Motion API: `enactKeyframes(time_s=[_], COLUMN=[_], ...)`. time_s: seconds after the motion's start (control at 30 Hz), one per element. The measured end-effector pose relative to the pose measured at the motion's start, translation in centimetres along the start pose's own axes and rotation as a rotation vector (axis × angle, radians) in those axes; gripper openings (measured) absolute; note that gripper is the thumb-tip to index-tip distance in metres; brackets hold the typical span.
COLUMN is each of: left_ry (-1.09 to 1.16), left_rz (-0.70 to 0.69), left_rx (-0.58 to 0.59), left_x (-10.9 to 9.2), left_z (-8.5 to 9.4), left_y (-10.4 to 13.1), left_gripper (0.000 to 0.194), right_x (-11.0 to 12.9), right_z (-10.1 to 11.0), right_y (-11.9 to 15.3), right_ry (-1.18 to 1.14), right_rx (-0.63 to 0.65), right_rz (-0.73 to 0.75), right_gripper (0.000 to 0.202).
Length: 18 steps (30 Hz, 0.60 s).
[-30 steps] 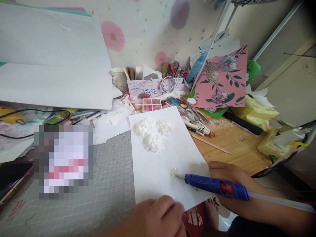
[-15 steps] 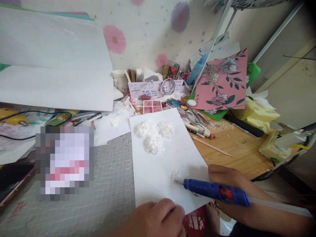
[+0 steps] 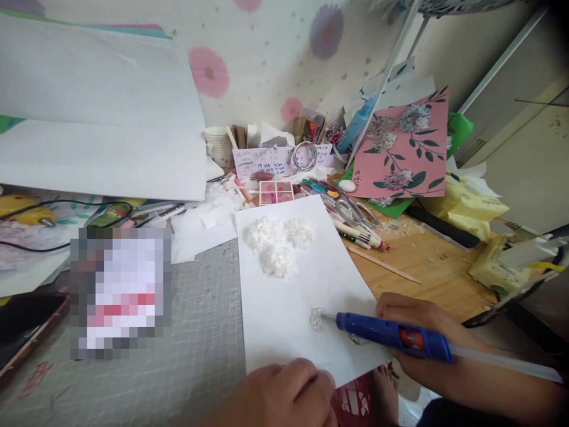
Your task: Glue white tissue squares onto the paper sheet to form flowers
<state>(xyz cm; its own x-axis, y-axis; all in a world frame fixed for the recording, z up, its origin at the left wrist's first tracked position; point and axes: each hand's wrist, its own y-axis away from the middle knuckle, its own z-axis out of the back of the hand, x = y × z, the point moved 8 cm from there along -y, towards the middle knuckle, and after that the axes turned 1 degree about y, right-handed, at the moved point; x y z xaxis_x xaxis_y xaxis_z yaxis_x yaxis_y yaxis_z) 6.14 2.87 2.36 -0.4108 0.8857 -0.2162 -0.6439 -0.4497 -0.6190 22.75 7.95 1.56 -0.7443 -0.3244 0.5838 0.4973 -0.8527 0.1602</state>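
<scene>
My right hand (image 3: 413, 320) is closed round a blue glue gun (image 3: 391, 335), with a translucent glue stick (image 3: 502, 363) coming out of its back end. The gun's metal tip touches a clear blob of glue (image 3: 317, 319) on a white sheet of paper (image 3: 275, 308). My left hand (image 3: 293, 391) lies at the sheet's lower edge with its fingers curled together; what they grip, if anything, is hidden. Three fluffy white clusters (image 3: 278, 260) sit on the upper part of the sheet.
A grey cutting mat (image 3: 200, 320) lies to the left under the sheet. Behind are scissors (image 3: 351, 210), markers (image 3: 360, 234) and a palette (image 3: 276, 193). A wooden stick (image 3: 384, 265) and a pink flower picture (image 3: 404, 148) are at the right.
The glue gun's tip has shifted slightly right and up over the clear glue blob, which looks wider. My left hand stays at the paper's lower edge. The whole view has shifted slightly.
</scene>
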Motion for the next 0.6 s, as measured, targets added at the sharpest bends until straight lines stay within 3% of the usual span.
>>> enactKeyframes(time_s=[0.1, 0.23, 0.33, 0.5, 0.6], left_ry=[0.036, 0.061, 0.041, 0.003, -0.041], left_rz=[0.020, 0.002, -0.001, -0.024, -0.077], left_rx=[0.016, -0.027, 0.035, -0.069, 0.099], left_x=[0.1, -0.1, -0.1, -0.3, -0.6], left_z=[-0.1, 0.7, 0.3, 1.0, 0.4], left_y=[-0.1, -0.7, -1.1, -1.0, -0.9], left_gripper=[0.031, 0.032, 0.027, 0.033, 0.027], right_x=[0.1, 0.8, 0.4, -0.9, -0.4], right_z=[-0.3, 0.3, 0.2, -0.2, 0.0], right_y=[-0.1, -0.1, -0.2, -0.1, 0.0], right_ry=[0.002, -0.006, -0.014, -0.007, -0.036], right_rx=[0.070, 0.041, 0.030, 0.018, 0.042], right_rz=[-0.028, -0.043, -0.035, -0.054, -0.056], right_gripper=[0.024, 0.024, 0.019, 0.018, 0.018])
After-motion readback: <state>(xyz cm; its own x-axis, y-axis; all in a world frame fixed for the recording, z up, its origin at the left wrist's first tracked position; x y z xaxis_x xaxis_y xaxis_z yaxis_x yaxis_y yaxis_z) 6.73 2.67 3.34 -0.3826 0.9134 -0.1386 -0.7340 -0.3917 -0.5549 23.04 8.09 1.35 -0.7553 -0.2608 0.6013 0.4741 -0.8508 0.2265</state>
